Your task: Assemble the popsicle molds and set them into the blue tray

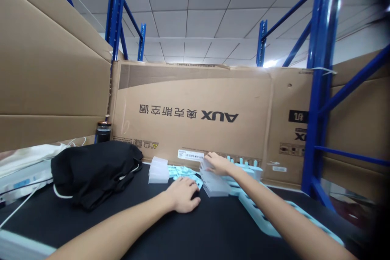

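On the black tabletop (213,233), the person's left hand (183,196) lies palm down, fingers loosely spread and thumb standing apart, its fingertips beside a loose pile of small light-blue pieces (180,172). The right hand (217,163) reaches farther forward, its fingers bent over the upper part of a stack of translucent plastic cases (216,187); whether they grip one cannot be told. This stack stands just right of the blue pile, and a second translucent stack (159,171) stands on the pile's other side. Behind the right wrist is a light-blue rack with upright pegs (257,174), and nearer the body a light-blue tray with cut-outs (258,221) lies partly under the right forearm. Well to the left, a crumpled black fabric bag (94,170) sits before a dark canister with a copper-toned lid (103,132), with white cloth (30,156) at the far left. A cardboard panel printed with an upside-down AUX logo (189,89) closes the back, between blue metal shelving posts (319,48)
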Motion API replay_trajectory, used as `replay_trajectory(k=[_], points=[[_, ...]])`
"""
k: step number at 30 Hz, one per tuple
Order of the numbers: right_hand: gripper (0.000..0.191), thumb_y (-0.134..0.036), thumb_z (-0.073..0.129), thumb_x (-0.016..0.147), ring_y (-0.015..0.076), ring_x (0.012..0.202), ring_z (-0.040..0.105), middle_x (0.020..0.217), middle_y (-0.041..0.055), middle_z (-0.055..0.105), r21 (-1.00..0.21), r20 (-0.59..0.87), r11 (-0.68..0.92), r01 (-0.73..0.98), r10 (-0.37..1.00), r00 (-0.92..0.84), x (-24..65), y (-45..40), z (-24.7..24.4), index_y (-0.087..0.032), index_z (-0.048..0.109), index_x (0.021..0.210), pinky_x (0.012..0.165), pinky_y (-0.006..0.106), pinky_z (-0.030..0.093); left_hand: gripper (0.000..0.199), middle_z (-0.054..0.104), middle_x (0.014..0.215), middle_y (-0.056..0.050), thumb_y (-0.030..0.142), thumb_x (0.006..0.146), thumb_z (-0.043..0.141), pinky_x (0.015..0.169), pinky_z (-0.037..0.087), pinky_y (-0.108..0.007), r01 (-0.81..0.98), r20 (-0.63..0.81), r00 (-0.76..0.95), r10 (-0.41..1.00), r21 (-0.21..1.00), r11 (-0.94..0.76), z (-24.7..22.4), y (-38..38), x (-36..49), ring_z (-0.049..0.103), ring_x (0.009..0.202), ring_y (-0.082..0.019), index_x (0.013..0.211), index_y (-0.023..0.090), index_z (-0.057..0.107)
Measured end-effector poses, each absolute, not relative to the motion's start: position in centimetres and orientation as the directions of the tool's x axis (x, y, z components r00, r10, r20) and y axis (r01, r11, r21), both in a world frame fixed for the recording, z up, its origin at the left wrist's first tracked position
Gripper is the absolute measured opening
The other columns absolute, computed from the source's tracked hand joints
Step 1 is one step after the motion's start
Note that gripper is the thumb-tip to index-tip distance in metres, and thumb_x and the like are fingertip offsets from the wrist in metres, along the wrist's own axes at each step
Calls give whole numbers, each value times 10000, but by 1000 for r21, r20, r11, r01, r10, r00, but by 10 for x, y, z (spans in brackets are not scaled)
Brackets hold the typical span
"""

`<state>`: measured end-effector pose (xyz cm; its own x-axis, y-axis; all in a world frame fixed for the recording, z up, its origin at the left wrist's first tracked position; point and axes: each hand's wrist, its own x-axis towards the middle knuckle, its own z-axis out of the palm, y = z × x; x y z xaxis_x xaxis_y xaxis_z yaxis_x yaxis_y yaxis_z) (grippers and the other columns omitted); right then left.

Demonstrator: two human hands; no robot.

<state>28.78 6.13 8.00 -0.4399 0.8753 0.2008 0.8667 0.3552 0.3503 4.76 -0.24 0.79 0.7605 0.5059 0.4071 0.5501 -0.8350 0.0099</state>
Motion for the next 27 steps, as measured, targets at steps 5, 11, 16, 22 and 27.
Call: replay_trajectory(k=[5,11,16,22,27], points=[[292,-225,505,797,233,1070,484,1135,126,534,286,228,397,872,856,-464,292,72,70,-173,555,1080,884,344,387,353,600,1138,-82,449,851,439,963,387,-420,576,418,738,529,18,-817,7,-2,48,513,1100,-262,1069,200,561],[319,-217,483,804,233,1065,461,1126,140,524,273,325,415,868,809,-489,287,57,81,-135,520,1111,910,342,367,373,596,1068,-88,465,859,411,938,396,-404,599,404,734,546,-5,-801,8,-4,47,526,1053,-262,1059,190,565],[265,-226,403,850,220,979,486,1031,109,553,313,570,398,862,648,-506,290,13,96,-157,527,1074,861,329,383,402,585,1040,-105,474,859,399,938,389,-404,630,425,710,561,-30,-776,6,-2,46,523,1038,-270,1047,172,587],[269,-326,398,843,248,948,511,989,114,579,249,712,165,954,637,-296,349,-20,83,-165,552,994,821,355,398,426,589,1092,-122,469,865,384,963,365,-415,660,424,688,588,-31,-750,3,1,45,507,1082,-280,1063,149,584],[361,-401,462,767,276,974,549,974,150,612,-100,651,-70,992,750,119,418,-3,61,-123,565,973,875,370,408,406,579,1151,-118,446,869,391,983,357,-413,655,428,691,583,-28,-755,4,-2,44,496,1115,-274,1083,148,565]])
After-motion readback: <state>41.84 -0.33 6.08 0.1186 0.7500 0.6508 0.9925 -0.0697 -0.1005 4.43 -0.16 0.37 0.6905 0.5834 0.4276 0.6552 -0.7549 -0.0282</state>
